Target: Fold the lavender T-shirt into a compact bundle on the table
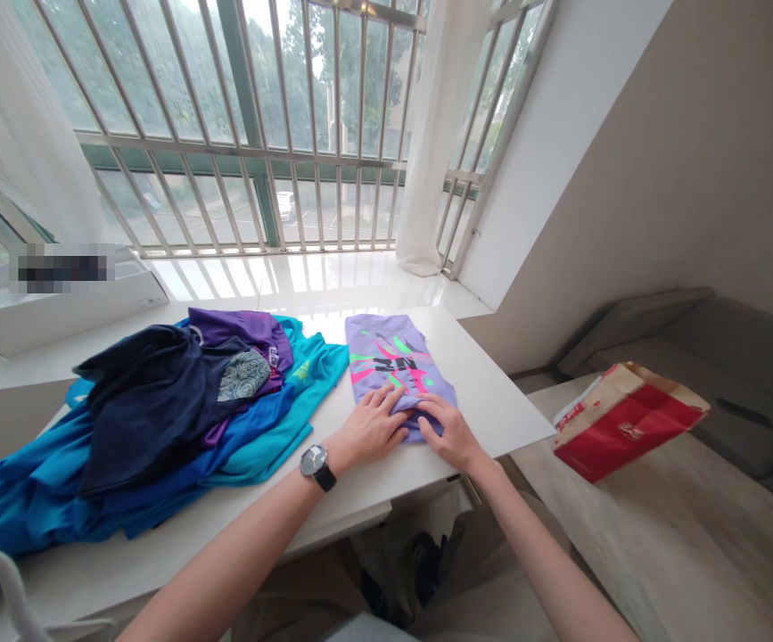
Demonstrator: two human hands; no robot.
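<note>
A folded lavender T-shirt [381, 335] with a green, pink and black print lies on the white table [493, 401]. My left hand [374, 423], with a black-strapped watch [316, 464] at the wrist, rests flat on the shirt's near part, fingers stretched out. Beside it my right hand [448, 434] lies on the near right edge of the same shirt, fingers extended and slightly bent. The two hands' fingertips are close together on the cloth. Left of them spreads a heap of clothes: a dark navy garment [138, 401], a purple one [242, 328] and turquoise-blue ones [279, 437].
Behind the table are a glossy white sill [226, 278] and a barred window with a white curtain [423, 134]. A white box [85, 303] stands at the left. To the right, a red and tan paper bag [630, 419] sits on a lower surface near a grey sofa [753, 383].
</note>
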